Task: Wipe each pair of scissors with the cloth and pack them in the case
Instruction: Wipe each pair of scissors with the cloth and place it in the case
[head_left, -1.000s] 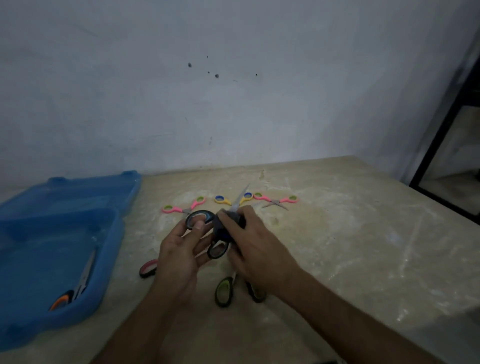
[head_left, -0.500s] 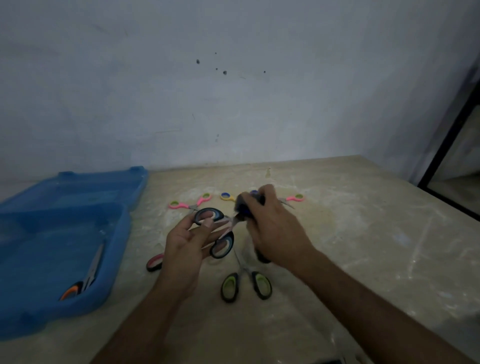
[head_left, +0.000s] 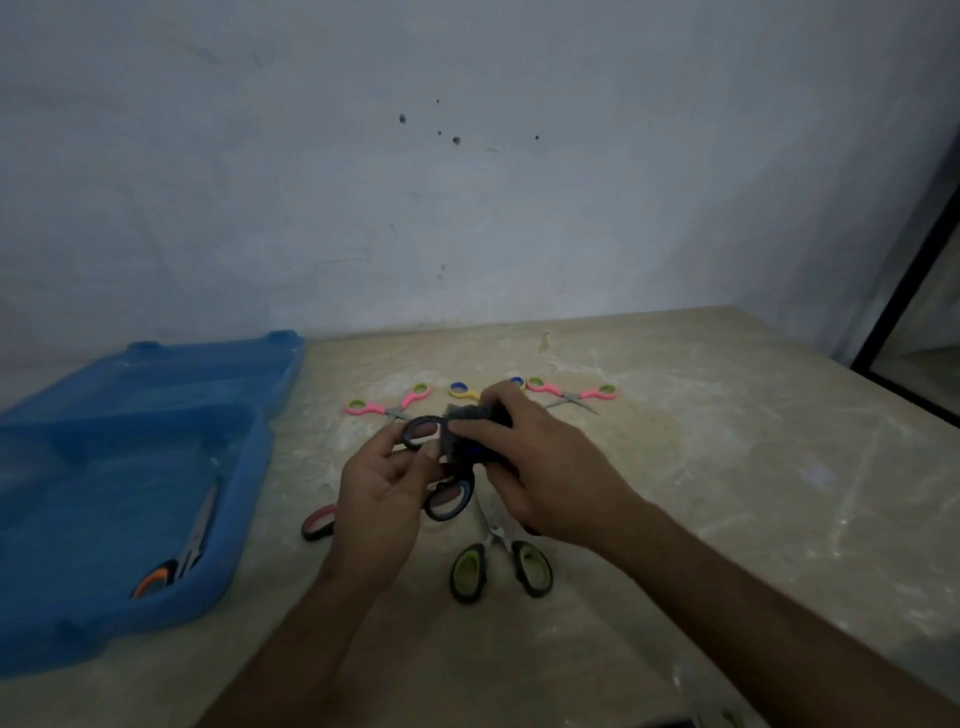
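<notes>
the left hand (head_left: 382, 486) pinches the black-handled scissors (head_left: 439, 467) by their loops; the right hand (head_left: 524, 457) clamps the dark cloth (head_left: 467, 423) around the blades just above. the hidden edge could nick the fingers, or the scissors could slip.

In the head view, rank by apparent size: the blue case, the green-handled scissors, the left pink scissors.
1. blue case, by far the largest.
2. green-handled scissors.
3. left pink scissors; they lie farther from the camera, so the last two ranks are unsure.
</notes>
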